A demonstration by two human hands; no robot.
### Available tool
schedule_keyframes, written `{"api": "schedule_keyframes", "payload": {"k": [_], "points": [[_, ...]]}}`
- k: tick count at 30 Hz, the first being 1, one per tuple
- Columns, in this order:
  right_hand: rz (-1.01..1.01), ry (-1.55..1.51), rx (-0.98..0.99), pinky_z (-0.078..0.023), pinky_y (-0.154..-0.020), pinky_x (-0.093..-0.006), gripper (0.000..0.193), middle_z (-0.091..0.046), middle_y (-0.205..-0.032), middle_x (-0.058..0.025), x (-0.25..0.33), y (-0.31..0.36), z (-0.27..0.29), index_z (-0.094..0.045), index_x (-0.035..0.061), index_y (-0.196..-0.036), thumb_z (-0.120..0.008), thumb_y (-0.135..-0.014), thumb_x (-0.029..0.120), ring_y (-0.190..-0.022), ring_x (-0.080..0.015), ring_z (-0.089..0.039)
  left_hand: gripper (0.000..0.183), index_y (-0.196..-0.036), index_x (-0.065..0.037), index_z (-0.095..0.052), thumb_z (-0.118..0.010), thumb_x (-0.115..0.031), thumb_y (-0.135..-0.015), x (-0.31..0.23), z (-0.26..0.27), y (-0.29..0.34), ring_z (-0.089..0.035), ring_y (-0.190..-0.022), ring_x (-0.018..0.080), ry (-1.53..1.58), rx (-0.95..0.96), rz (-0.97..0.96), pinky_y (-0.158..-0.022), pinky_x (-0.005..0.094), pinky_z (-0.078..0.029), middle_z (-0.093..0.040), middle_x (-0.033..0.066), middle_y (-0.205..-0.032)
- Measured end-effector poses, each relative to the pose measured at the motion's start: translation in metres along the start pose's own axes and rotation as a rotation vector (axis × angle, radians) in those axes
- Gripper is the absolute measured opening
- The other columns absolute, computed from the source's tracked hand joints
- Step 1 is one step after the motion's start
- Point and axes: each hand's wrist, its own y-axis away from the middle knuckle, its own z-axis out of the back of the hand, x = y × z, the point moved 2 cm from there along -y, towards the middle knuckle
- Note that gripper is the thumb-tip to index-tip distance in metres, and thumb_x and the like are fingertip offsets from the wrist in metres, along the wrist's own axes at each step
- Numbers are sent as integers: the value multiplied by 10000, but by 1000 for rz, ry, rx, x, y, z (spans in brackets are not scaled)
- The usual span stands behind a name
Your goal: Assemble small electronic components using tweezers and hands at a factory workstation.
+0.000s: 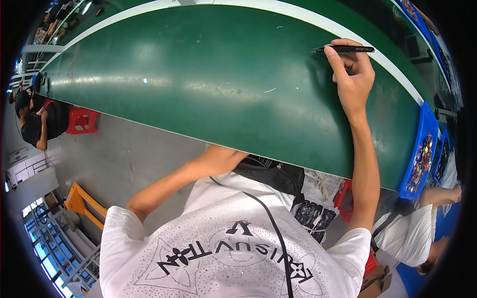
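Observation:
My right hand [357,84] is raised over the right part of the green tabletop [189,59], close to its far white edge. Its fingers are closed round a pair of black tweezers [355,49], whose tips point left. My left hand [221,160] is low at the near table edge, beside a black bag [273,174] at my waist. The fingers of that hand are hidden under the edge, so what they hold, if anything, does not show. Small white scraps [269,91] lie scattered on the tabletop.
At the table's right end stands a blue bin [423,119] with many small colourful parts. A person in white [410,233] is close on my right. Farther left, another person [35,124] sits near a red stool [82,120]. A yellow frame [82,201] stands behind my left arm.

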Motion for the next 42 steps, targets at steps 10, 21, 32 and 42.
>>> {"api": "schedule_keyframes", "payload": {"k": [10,21,32,42], "points": [[17,27,-5,-236,-501,-225,185,-533,-607,77,0,2,1,-710,30,-1076,-787,-921,95,-516,-1,-335,219,-1158,21,-678,-648,-108,-984,0,10,-18,-698,-934,276,21,38,97,-843,380,-555,-738,168,-1039],[26,36,-2,-220,-502,-232,176,-437,-554,85,0,1,1,-713,30,-1069,-784,-920,91,-509,-6,-321,332,-1247,-7,-672,-726,-170,-963,19,-6,-12,-693,-1005,263,84,46,35,-876,380,-558,-727,146,-1157],[24,19,3,-226,-493,-233,180,-442,-559,85,-1,1,0,-716,32,-1069,-791,-919,97,-508,-3,-334,212,-1128,16,-695,-709,-61,-931,10,-15,-14,-687,-882,273,58,-128,40,-797,389,-556,-737,143,-1007],[21,35,8,-270,-487,-231,143,-514,-590,61,0,0,1,-719,32,-1052,-747,-958,137,-501,-14,-374,197,-1128,36,-692,-628,-28,-953,12,-22,-8,-679,-893,366,-75,-126,24,-807,428,-541,-722,199,-998]]}}
